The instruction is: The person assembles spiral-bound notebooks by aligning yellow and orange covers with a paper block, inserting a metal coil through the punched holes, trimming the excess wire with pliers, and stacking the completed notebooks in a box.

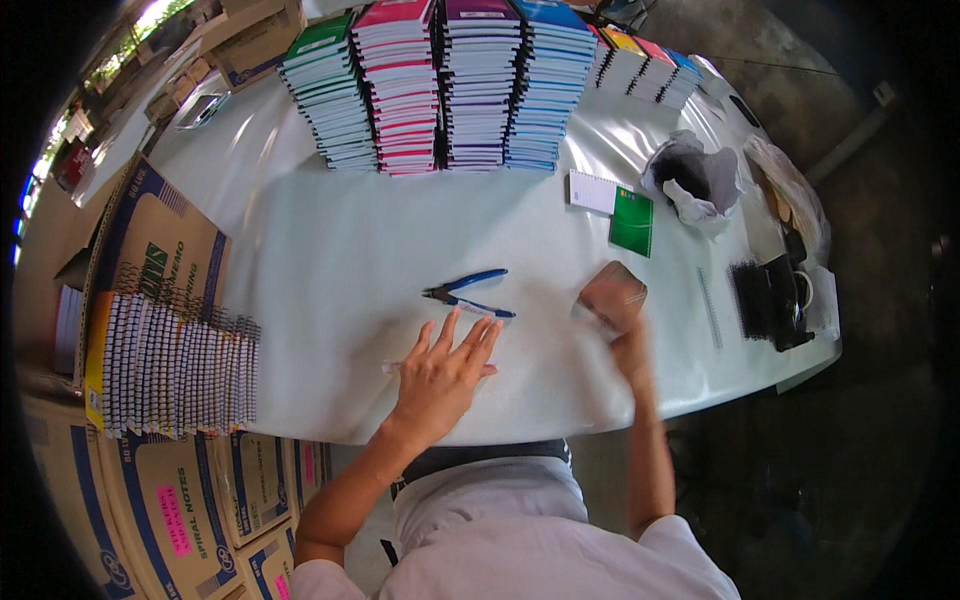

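My left hand lies with fingers stretched and spread, palm down over the white tabletop. Its fingertips come close to blue-handled wire cutters, whose handles are spread apart. A pale strip sticks out beside the hand; the rest of it is hidden under the palm. My right hand, smeared by motion, grips a flat brown piece with rounded corners over the table's right half. What this piece is cannot be made out. Beyond it lie a green-covered spiral notepad and a white page.
Tall notebook stacks stand at the back, with smaller spiral pads to their right. Spiral notebooks and a carton fill the left side. A crumpled paper-lined container, a wire coil and black coils are at right.
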`<act>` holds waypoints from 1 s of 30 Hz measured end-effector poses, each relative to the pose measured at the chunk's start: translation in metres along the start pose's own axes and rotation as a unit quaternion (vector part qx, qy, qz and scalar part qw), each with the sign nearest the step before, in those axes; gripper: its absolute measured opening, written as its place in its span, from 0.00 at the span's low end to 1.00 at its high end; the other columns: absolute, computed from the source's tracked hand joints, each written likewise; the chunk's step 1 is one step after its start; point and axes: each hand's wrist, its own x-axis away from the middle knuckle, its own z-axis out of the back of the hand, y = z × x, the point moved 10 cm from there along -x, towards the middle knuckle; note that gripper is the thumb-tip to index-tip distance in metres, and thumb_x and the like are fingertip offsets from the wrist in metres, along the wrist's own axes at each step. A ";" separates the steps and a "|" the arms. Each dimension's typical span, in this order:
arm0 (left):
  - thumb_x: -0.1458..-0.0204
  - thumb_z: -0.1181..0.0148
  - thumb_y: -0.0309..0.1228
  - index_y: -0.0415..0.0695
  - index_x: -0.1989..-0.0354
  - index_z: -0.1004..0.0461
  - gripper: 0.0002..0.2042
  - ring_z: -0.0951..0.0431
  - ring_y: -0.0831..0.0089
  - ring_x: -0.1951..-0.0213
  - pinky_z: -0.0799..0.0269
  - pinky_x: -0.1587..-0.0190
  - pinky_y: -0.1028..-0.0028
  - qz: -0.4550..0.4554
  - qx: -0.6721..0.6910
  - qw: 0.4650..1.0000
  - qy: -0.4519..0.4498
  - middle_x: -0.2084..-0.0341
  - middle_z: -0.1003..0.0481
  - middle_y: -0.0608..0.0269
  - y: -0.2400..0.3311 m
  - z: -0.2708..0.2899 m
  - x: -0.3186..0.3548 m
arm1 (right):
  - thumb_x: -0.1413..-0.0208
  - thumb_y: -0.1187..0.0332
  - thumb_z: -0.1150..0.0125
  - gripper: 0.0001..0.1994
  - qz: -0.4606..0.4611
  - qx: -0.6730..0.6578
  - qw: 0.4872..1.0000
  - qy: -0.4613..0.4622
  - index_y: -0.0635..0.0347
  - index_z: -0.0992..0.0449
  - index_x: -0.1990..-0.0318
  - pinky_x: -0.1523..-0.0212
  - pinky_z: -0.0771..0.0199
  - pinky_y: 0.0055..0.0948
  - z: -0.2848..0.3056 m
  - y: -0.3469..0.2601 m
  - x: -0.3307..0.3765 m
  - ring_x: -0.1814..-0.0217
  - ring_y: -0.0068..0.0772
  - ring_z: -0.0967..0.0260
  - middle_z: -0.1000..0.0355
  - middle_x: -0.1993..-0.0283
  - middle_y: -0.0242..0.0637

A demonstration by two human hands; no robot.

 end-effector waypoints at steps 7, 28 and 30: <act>0.45 0.43 0.45 0.47 0.37 0.35 0.28 0.25 0.51 0.46 0.32 0.44 0.51 0.004 0.030 0.999 -0.022 0.44 0.27 0.60 -0.001 -0.002 -0.008 | 0.43 0.76 0.42 0.07 -0.229 0.486 0.820 0.195 0.65 0.28 0.58 0.55 0.28 0.42 0.194 0.110 0.005 0.56 0.49 0.29 0.29 0.58 0.49; 0.43 0.44 0.43 0.48 0.34 0.38 0.29 0.30 0.45 0.42 0.44 0.39 0.40 0.002 0.001 1.000 -0.030 0.41 0.29 0.60 -0.001 0.001 -0.008 | 0.47 0.78 0.36 0.09 -0.038 -0.110 0.956 -0.270 0.59 0.19 0.58 0.68 0.32 0.28 -0.070 -0.094 -0.010 0.68 0.26 0.31 0.25 0.64 0.34; 0.44 0.44 0.44 0.48 0.34 0.38 0.29 0.29 0.46 0.42 0.43 0.39 0.40 0.005 0.004 0.999 -0.032 0.41 0.29 0.60 -0.002 0.000 -0.008 | 0.46 0.78 0.38 0.10 -0.083 -0.087 0.922 -0.368 0.60 0.20 0.56 0.67 0.32 0.27 -0.083 -0.078 0.000 0.67 0.27 0.31 0.25 0.63 0.34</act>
